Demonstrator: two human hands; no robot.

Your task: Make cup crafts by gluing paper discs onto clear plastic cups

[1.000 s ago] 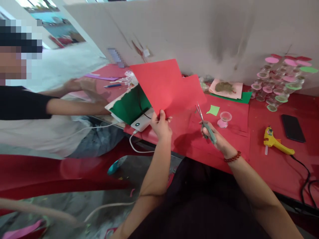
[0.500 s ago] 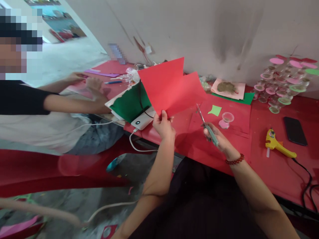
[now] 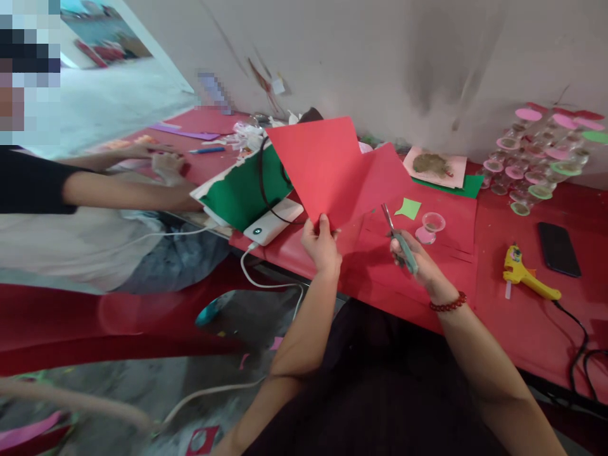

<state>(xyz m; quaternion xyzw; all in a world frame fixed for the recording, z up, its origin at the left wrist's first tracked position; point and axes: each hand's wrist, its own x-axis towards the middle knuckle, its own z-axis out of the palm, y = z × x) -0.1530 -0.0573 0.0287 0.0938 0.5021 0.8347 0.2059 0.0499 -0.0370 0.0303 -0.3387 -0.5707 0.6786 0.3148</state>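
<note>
Between the thumb and fingers of my left hand (image 3: 323, 244) is the lower edge of a red sheet of paper (image 3: 323, 164), raised above the table and notched at its top. My right hand (image 3: 420, 263) grips scissors (image 3: 403, 248) by their grey-green handles, blades pointing up and to the left, apart from the sheet. Just beyond the scissors lie a light green paper scrap (image 3: 410, 209) and a small clear hourglass-shaped cup piece (image 3: 430, 227) with pink in its base.
A yellow glue gun (image 3: 527, 273) and a black phone (image 3: 559, 248) lie at the right. Behind them stands a stack of clear cup pieces (image 3: 536, 161). A white power bank (image 3: 273, 223) with cables sits left, beside green card (image 3: 247, 193). A co-worker's arm (image 3: 128, 190) rests farther left.
My left hand and the red sheet have shifted slightly right and the sheet has turned a little. The scissors' blades look a bit more upright. The co-worker's hands have moved slightly.
</note>
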